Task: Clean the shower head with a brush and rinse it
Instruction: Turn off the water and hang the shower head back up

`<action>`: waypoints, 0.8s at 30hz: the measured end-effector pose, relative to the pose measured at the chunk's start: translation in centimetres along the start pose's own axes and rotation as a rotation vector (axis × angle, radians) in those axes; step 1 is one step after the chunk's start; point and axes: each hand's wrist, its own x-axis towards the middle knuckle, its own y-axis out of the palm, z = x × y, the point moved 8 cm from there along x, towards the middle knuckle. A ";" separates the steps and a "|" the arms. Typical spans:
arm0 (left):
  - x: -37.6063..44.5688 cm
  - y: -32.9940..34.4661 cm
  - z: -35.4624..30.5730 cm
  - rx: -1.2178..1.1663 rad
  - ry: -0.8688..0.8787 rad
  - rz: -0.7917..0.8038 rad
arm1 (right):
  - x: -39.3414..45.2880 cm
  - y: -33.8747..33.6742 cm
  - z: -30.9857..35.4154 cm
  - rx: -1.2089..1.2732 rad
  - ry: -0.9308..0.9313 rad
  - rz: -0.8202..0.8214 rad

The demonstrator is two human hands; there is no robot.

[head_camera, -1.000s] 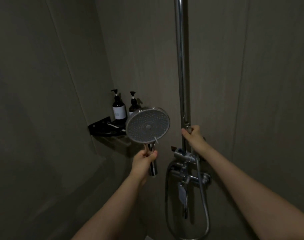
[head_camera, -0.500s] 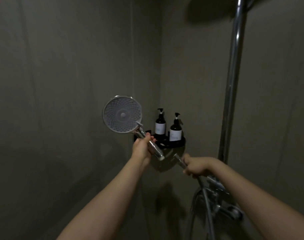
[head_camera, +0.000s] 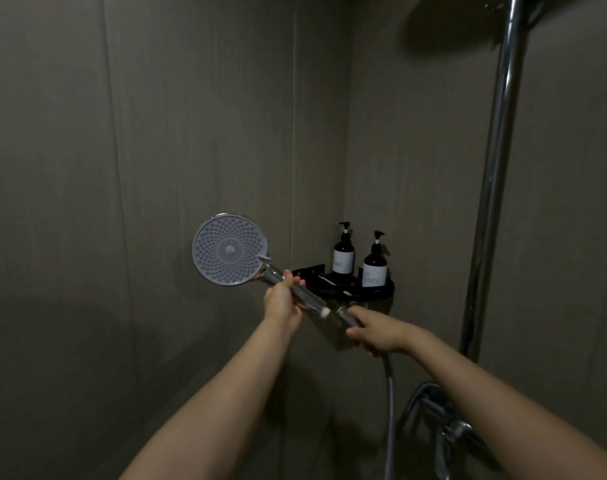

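The round shower head (head_camera: 230, 249) faces me with its grey nozzle plate, its chrome handle slanting down to the right. My left hand (head_camera: 283, 299) grips that handle near its middle. The handle's threaded end (head_camera: 324, 311) is bare, a small gap away from the hose connector (head_camera: 343, 312). My right hand (head_camera: 376, 331) holds the connector end of the metal hose (head_camera: 389, 403), which hangs down from it. A thin white stick-like item (head_camera: 331, 282), possibly a brush, lies on the corner shelf; I cannot tell for sure.
A black corner shelf (head_camera: 381, 292) carries two dark pump bottles (head_camera: 343, 252) (head_camera: 374, 263). The chrome riser pipe (head_camera: 496, 161) runs up on the right to an overhead shower (head_camera: 461, 24). The mixer valve (head_camera: 444, 427) sits at the lower right. Dark walls close in all round.
My right hand left the riser pipe and took the hose end. The shower head swung left and tilted, and the hose connector has come close to the handle's end.
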 end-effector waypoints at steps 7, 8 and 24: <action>-0.4 -1.6 0.6 -0.026 0.001 -0.039 | 0.4 -1.1 1.0 -0.085 -0.101 -0.166; -0.5 -1.8 0.8 -0.045 -0.005 -0.041 | 0.4 -1.0 1.0 -0.100 -0.101 -0.169; -0.7 -2.6 3.3 -0.208 -0.060 -0.072 | -1.6 -0.1 0.0 0.006 -0.179 -0.428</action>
